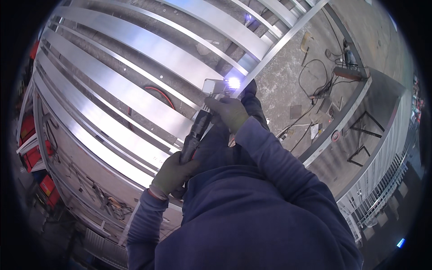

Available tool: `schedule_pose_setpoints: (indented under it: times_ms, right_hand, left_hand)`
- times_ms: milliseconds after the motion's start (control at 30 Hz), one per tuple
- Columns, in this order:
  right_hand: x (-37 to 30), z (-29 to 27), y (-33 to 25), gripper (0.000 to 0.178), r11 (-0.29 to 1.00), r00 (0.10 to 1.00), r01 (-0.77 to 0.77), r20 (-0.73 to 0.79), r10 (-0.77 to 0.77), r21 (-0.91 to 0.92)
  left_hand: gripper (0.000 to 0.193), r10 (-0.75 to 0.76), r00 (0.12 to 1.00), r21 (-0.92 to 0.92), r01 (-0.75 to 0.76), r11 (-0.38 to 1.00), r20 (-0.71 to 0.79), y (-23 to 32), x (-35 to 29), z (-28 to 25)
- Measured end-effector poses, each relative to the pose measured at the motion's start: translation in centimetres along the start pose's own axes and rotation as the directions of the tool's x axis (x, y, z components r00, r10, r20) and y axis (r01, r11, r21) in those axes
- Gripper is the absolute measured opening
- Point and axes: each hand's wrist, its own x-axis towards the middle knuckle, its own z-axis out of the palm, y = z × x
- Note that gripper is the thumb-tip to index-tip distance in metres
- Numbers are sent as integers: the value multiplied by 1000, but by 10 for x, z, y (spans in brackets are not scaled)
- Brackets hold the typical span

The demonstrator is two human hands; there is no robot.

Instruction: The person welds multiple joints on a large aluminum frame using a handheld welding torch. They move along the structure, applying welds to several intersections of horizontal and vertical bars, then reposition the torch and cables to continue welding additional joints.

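My left hand, in a dark olive work glove, is closed around the rear of a long black handheld power tool, shaped like an angle grinder. My right hand, gloved alike, is closed around its front end. A pale, squarish plate shows at the tool's head. Just beyond it a glaring white light hides the point of contact. That glare lies where a flat metal slat of a silvery frame meets the frame's long side rail.
Parallel slats fill the left and far side. Beneath them runs a red hose. Cables and scraps lie on the concrete floor at right, beside a metal beam. Red boxes stand at far left; stacked white railings at right.
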Motion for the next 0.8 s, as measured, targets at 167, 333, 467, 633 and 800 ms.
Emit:
schedule_pose_setpoints:
  times_ms: [167, 333, 467, 633, 800]
  right_hand:
    - [-3, -1, -4, 49, 999, 1000, -25, 0, 25, -41]
    - [-5, -1, -1, 52, 1000, 1000, -10, 20, 11, -20]
    - [-8, -1, -3, 54, 999, 999, -21, 32, 23, -38]
    - [-9, 3, -1, 54, 999, 1000, -18, 21, 19, -46]
    - [-10, 5, 4, 54, 998, 1000, 5, 26, -3, -67]
  left_hand:
    - [56, -18, 1000, 7, 18, 1000, -8, 5, -5, 0]
    - [43, 15, 999, -15, -16, 1000, -37, 0, -4, 3]
    - [42, -9, 999, 4, 9, 1000, -42, -4, -5, 2]
    - [42, 13, 1000, -27, -13, 1000, -27, -11, -5, 1]
    - [41, 15, 999, -30, -16, 999, -29, -9, -10, 2]
